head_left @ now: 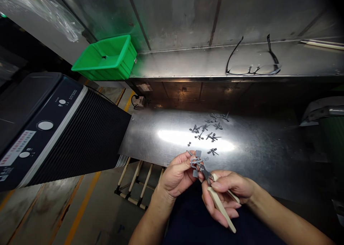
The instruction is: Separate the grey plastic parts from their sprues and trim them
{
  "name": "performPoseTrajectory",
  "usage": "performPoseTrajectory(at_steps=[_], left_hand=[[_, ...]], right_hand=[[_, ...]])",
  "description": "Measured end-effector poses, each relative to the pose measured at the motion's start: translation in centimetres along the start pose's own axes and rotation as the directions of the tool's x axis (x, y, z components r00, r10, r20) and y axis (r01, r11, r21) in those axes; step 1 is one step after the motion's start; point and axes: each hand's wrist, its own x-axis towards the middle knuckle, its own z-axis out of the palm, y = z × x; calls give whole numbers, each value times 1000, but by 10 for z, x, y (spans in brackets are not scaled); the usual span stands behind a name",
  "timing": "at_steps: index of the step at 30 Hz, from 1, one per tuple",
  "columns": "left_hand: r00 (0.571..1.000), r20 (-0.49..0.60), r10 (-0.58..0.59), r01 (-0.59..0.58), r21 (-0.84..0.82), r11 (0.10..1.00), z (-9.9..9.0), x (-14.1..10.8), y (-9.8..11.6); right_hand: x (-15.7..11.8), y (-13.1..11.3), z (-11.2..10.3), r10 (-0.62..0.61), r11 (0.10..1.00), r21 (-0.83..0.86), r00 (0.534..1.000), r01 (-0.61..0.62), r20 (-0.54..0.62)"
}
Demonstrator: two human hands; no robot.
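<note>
My left hand pinches a grey plastic moulded piece with small ribbed blocks branching off it. Wrapped round the cream handles of a pair of nippers is my right hand. The metal jaws of the nippers reach up to the grey piece, at its middle; whether they have closed on it I cannot tell. Beyond my hands, several similar dark grey branched pieces lie scattered on the metal table. One such piece lies closest to my hands, and a tiny loose bit sits left of the group.
A green bin stands at the left end of the raised metal shelf. Eyeglasses rest farther right on that shelf. A large black appliance with knobs borders the table's left side. A tube rack is below the table edge.
</note>
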Motion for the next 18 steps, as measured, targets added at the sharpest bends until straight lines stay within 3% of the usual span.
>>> performPoseTrajectory(at_steps=[14, 18], left_hand=[[1000, 29, 3, -4, 12, 1000, -4, -1, 0], [998, -60, 29, -29, -8, 1000, -9, 2, 0]], right_hand=[[0, -4, 4, 20, 995, -88, 987, -35, -160], [-2, -9, 14, 14, 990, -140, 987, -37, -162]])
